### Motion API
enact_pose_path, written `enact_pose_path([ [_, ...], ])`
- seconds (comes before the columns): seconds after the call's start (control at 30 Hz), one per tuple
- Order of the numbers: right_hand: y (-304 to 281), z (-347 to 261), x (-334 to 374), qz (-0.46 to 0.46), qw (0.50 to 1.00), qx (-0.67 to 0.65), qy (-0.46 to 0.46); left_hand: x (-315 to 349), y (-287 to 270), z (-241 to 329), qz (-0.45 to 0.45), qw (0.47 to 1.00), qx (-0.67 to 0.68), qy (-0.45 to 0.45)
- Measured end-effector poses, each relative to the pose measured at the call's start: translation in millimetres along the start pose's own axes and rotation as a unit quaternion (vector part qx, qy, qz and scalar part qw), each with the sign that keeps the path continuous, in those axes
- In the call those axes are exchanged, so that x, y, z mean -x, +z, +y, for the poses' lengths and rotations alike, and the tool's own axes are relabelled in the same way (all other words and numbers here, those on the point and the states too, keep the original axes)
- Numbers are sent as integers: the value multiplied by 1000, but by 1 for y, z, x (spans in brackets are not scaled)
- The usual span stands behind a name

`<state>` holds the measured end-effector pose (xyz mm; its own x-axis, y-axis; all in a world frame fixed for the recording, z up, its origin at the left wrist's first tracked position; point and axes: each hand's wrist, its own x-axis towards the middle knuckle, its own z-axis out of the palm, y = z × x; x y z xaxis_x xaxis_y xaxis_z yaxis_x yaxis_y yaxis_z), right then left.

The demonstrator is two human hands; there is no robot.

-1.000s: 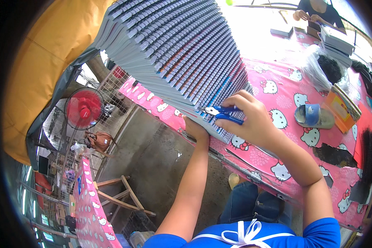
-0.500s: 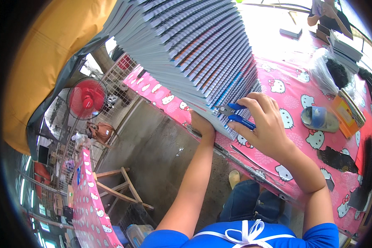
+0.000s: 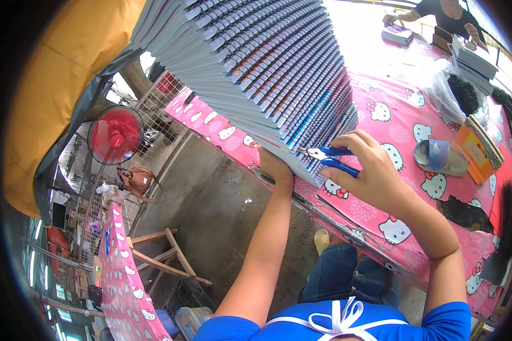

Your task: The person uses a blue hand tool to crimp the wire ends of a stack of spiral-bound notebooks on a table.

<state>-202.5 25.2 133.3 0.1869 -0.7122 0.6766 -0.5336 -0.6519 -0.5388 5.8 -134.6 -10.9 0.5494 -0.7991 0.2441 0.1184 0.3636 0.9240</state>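
The right hand [image 3: 375,173] had its fingers and thumb wrapped round the pliers [image 3: 341,166], thumb at the lower blue handle and fingers over the upper one, the handles standing apart. The pliers' tips were at the near lower end of the stack [image 3: 256,94], by the coils [image 3: 293,79] along its right face; whether they had gripped a wire was too small to tell. The left hand [image 3: 275,166] lay against the foot of the stack on its page side, its fingers partly hidden, so it could not be told whether they grasped the books or only pressed on them. The stack, tall and made of coil-bound books, stood at the edge of the pink table [image 3: 361,207]. Right of the stack lay a blue-and-clear thing [image 3: 438,157] with an orange case [image 3: 473,152] just beside it, and farther right of the stack a dark ribbed bundle [image 3: 507,221]. Beyond the stack, also rightward, sat a plastic bag [image 3: 438,88] near a book pile [image 3: 475,65]; past these a co-worker [image 3: 446,17] in a dark top had one hand at a small pile [image 3: 397,35]. Left of the stack hung a yellow sheet [image 3: 79,85]. Well apart from the stack on that side were a red fan [image 3: 116,136], a brown bag [image 3: 135,180] and a wooden frame [image 3: 173,256].
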Motion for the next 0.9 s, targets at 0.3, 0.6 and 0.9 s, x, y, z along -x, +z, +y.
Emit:
enact_pose_path([
  [0.3,1,15,-20,-110,957,-210,165,14,8,27,-5,992,-128,3],
  [0.6,9,16,5,38,998,-42,-7,3,-3,2,-22,980,-164,114],
  [0.9,13,28,-7,23,997,-69,6,15,12,23,-29,936,-320,143],
])
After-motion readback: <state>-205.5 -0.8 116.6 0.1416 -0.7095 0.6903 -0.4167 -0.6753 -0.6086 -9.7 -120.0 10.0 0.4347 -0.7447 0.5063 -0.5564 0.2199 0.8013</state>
